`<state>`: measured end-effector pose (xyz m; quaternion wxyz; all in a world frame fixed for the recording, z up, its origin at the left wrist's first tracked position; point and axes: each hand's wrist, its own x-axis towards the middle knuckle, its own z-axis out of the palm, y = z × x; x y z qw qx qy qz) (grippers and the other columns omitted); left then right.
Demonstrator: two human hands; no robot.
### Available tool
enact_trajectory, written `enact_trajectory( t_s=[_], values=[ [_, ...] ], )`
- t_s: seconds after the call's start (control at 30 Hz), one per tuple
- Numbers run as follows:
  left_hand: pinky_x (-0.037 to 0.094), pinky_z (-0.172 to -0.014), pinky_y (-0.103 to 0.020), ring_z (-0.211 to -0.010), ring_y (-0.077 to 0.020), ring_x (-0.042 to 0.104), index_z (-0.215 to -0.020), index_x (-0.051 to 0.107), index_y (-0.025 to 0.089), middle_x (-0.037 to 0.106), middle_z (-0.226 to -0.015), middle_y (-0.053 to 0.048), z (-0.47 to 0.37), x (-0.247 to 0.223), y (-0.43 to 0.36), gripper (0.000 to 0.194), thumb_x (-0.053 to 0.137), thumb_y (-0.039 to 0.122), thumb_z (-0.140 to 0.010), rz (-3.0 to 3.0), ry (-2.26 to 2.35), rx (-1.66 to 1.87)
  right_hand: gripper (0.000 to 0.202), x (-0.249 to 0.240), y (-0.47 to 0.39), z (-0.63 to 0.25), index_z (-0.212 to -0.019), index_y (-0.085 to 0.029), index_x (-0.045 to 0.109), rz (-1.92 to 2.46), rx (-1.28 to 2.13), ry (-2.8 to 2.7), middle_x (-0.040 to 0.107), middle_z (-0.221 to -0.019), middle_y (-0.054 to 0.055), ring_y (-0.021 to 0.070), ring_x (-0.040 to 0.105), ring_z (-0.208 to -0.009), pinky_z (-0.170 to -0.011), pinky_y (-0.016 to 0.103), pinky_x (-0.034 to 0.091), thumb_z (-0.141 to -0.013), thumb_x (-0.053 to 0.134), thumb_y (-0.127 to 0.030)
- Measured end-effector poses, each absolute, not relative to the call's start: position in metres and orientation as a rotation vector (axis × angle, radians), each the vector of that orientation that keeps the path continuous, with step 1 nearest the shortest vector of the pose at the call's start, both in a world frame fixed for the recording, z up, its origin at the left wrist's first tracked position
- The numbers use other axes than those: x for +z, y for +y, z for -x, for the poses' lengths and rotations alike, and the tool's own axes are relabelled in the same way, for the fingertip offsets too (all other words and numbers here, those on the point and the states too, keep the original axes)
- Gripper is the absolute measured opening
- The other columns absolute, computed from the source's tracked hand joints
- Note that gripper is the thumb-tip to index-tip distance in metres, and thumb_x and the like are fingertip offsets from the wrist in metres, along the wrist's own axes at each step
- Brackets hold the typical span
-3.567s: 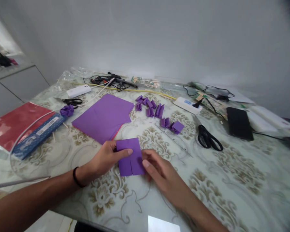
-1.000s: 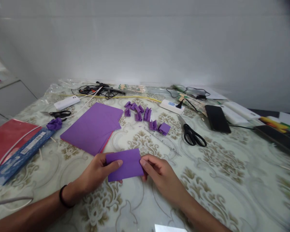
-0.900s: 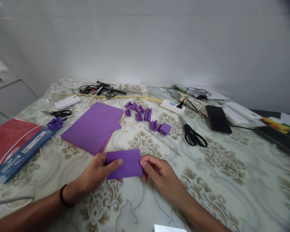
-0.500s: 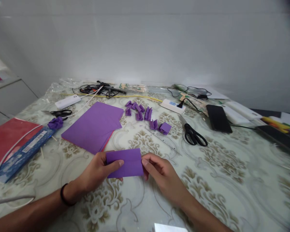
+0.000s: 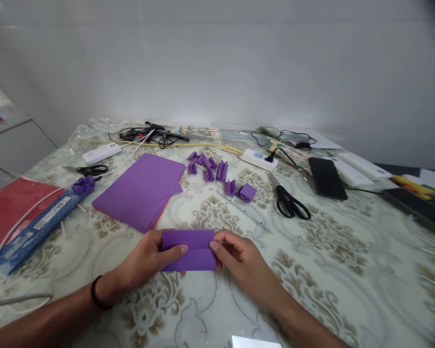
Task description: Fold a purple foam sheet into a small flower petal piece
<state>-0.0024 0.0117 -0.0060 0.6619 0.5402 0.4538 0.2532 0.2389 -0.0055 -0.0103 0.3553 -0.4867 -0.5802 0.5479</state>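
Grey, perhaps tiled wall (image 5: 217, 72) backs floral table (image 5: 329, 285); left hand (image 5: 150, 256) and right (image 5: 235, 253) grip paper (image 5: 197, 258).

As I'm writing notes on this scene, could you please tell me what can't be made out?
All in the head view:
- Most fingertips of the left hand: hidden behind the held purple paper.
- Number of sheets in the purple stack: lower ones covered by the top sheets.
- Red packet: cut off by the left edge.
- Power strip print: too small.

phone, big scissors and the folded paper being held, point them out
phone (image 5: 327, 178), head view, middle of screen
scissors (image 5: 290, 203), head view, black handle
folded paper (image 5: 198, 257), head view, lower half
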Motion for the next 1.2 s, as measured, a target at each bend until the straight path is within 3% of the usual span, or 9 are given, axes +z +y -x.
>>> enact_trajectory(
  t_s=[0.13, 0.23, 0.33, 0.43, 0.5, 0.63, 0.83, 1.2],
  values=[
    [0.035, -0.051, -0.02, -0.057, -0.0104, 0.049, -0.079, 0.063, 0.017, 0.057, -0.065, 0.003, 0.003, -0.003, 0.01, 0.034, 0.073, 0.048, -0.09, -1.343, 1.065, 0.536, 0.033, -0.008, -0.006, -0.238, -0.076, -0.022, 0.055, 1.256, 1.379, -1.529, 0.052, -0.065, -0.003, 0.0157, 0.05, -0.063, -0.06, 0.028, 0.04, -0.095, 0.064, -0.048],
    [0.027, -0.048, -0.02, -0.056, -0.0088, 0.038, -0.068, 0.052, 0.018, 0.044, -0.062, 0.006, 0.003, 0.001, 0.009, 0.037, 0.07, 0.041, -0.091, -1.524, 1.073, 0.447, 0.028, -0.005, -0.007, -0.238, -0.08, -0.022, 0.059, 1.252, 1.355, -1.566, 0.052, -0.068, -0.003, 0.0155, 0.05, -0.064, -0.061, 0.027, 0.04, -0.095, 0.065, -0.045],
    [0.026, -0.048, -0.021, -0.055, -0.0087, 0.036, -0.066, 0.051, 0.018, 0.042, -0.061, 0.006, 0.001, 0.005, 0.008, 0.036, 0.067, 0.038, -0.091, -1.649, 1.032, 0.325, 0.019, -0.004, -0.008, -0.236, -0.089, -0.022, 0.068, 1.248, 1.348, -1.594, 0.06, -0.073, -0.001, 0.0164, 0.056, -0.068, -0.063, 0.027, 0.044, -0.093, 0.069, -0.041],
    [0.025, -0.048, -0.021, -0.054, -0.0086, 0.034, -0.063, 0.05, 0.018, 0.04, -0.058, 0.007, -0.001, 0.006, 0.006, 0.038, 0.067, 0.037, -0.091, -1.731, 1.018, 0.268, 0.015, -0.006, -0.009, -0.232, -0.085, -0.021, 0.071, 1.217, 1.36, -1.633, 0.068, -0.077, 0.001, 0.0175, 0.061, -0.072, -0.066, 0.028, 0.048, -0.092, 0.069, -0.035],
    [0.026, -0.05, -0.021, -0.055, -0.0089, 0.037, -0.065, 0.057, 0.017, 0.043, -0.059, 0.006, -0.003, 0.005, 0.005, 0.034, 0.067, 0.034, -0.092, -1.785, 1.029, 0.265, 0.013, -0.007, -0.011, -0.23, -0.083, -0.021, 0.072, 1.204, 1.367, -1.652, 0.07, -0.076, 0.001, 0.0178, 0.063, -0.072, -0.066, 0.028, 0.048, -0.091, 0.069, -0.031],
    [0.034, -0.057, -0.021, -0.062, -0.0111, 0.049, -0.087, 0.074, 0.017, 0.06, -0.068, 0.004, -0.005, 0.003, 0.002, 0.014, 0.067, 0.028, -0.092, -1.846, 1.041, 0.295, 0.011, -0.008, -0.014, -0.226, -0.08, -0.021, 0.073, 1.199, 1.302, -1.68, 0.072, -0.075, 0.0, 0.0176, 0.065, -0.071, -0.066, 0.027, 0.048, -0.089, 0.068, -0.025],
    [0.038, -0.063, -0.022, -0.068, -0.013, 0.054, -0.089, 0.077, 0.016, 0.068, -0.075, 0.0, -0.008, 0.004, 0.002, 0.037, 0.054, 0.039, -0.105, -1.844, 1.001, 0.33, 0.013, -0.007, -0.016, -0.225, -0.075, -0.021, 0.071, 1.159, 1.122, -1.787, 0.071, -0.072, -0.001, 0.016, 0.064, -0.069, -0.066, 0.027, 0.045, -0.086, 0.066, -0.016],
    [0.037, -0.062, -0.021, -0.062, -0.0106, 0.053, -0.082, 0.072, 0.015, 0.064, -0.068, 0.001, -0.005, -0.002, 0.0, 0.037, 0.05, 0.03, -0.107, -1.995, 0.931, 0.417, 0.011, -0.008, -0.017, -0.222, -0.078, -0.021, 0.069, 1.124, 1.062, -1.816, 0.07, -0.073, -0.001, 0.0151, 0.064, -0.069, -0.067, 0.025, 0.047, -0.085, 0.065, -0.013]
  ],
)
